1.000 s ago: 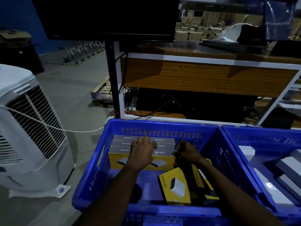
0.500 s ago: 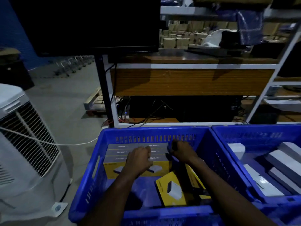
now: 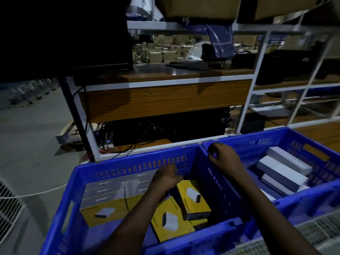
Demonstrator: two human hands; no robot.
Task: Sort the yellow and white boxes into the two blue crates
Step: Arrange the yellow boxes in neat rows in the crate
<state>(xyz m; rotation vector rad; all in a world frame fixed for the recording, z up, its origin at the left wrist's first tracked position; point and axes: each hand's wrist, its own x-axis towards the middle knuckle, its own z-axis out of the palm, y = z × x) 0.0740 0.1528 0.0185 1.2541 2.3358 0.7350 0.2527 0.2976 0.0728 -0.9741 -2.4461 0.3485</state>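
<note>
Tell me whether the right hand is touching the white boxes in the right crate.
Apart. The head view shows bare blue of the right crate between the right hand and the nearest white box.

Two blue crates (image 3: 128, 165) (image 3: 257, 138) and two hands (image 3: 166, 178) (image 3: 223, 159)

The left blue crate (image 3: 128, 167) holds yellow boxes (image 3: 191, 199): a neat stack at its left, loose ones tilted beside it. The right blue crate (image 3: 257, 142) holds white boxes (image 3: 281, 171).
</note>
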